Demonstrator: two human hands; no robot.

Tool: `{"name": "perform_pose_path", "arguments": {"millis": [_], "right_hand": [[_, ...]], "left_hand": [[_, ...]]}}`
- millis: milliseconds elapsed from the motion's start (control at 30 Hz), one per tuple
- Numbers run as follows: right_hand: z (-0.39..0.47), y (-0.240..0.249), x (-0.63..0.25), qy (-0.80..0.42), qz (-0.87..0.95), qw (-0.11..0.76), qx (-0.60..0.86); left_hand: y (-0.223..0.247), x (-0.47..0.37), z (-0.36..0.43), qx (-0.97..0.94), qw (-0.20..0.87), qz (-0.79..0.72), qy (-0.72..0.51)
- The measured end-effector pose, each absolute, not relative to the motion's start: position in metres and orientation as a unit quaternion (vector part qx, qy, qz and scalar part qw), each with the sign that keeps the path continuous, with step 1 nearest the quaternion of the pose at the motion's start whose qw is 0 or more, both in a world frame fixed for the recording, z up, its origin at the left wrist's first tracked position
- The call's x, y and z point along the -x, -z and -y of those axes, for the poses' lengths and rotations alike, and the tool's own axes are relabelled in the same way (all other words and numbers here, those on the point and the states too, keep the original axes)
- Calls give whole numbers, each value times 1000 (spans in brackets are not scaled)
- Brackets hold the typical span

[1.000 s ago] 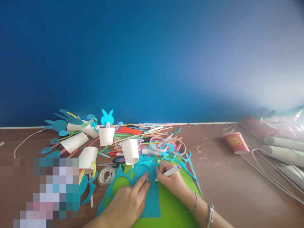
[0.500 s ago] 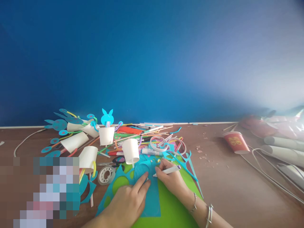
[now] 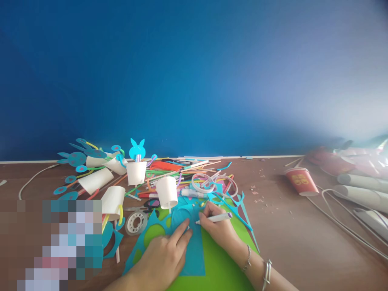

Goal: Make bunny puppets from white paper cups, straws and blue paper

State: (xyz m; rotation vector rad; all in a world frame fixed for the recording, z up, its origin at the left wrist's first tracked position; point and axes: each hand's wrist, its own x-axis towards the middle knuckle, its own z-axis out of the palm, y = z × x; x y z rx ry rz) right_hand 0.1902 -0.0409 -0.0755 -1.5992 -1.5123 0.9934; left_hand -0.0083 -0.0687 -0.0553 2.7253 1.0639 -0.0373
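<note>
My right hand (image 3: 220,228) is closed around a white marker (image 3: 221,218) with a purple end, held low over blue paper. My left hand (image 3: 165,246) lies on the same blue paper (image 3: 195,258), its fingers stretched out and pressing down. Beneath those fingertips sits a round blue paper piece (image 3: 181,216); a small white bit shows at the fingertips, too small to name. Under it all lies a green sheet (image 3: 221,262). Left of the round piece, a blue offcut (image 3: 160,222) has circular holes. A white paper cup (image 3: 167,194) stands just beyond my left hand.
White cups with blue paper rabbit parts (image 3: 137,150) and straws crowd the left. A tape roll (image 3: 136,222) and scissors (image 3: 145,206) lie nearby. Loose straws and markers fill the back. A red cup (image 3: 301,182), cables (image 3: 339,220) and white rolls (image 3: 360,196) are at right.
Almost nothing differs. The marker in my right hand has shifted very slightly to the right; my left hand stays in place on the paper.
</note>
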Motion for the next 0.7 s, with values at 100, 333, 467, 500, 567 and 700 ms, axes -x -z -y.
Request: {"name": "perform_pose_path", "arguments": {"millis": [100,333,467,500,567,700], "right_hand": [[40,76,-190,-377,591,350,621],[40,74,-191,-376,598,340,621],[40,76,-192,-379,600,338,618],[40,76,-192,-384,599,340,615],[40,75,-193,-408,588,350,604],[38,71,-196,-492,531,383,574]], "left_hand": [[55,9,69,-927,107,-360,14],[58,9,69,-928,102,-358,5],[60,10,69,-930,97,-354,-8],[60,10,69,-931,96,-353,-11],[61,11,68,-932,94,-349,-18],[67,12,70,-941,64,-329,-34]]}}
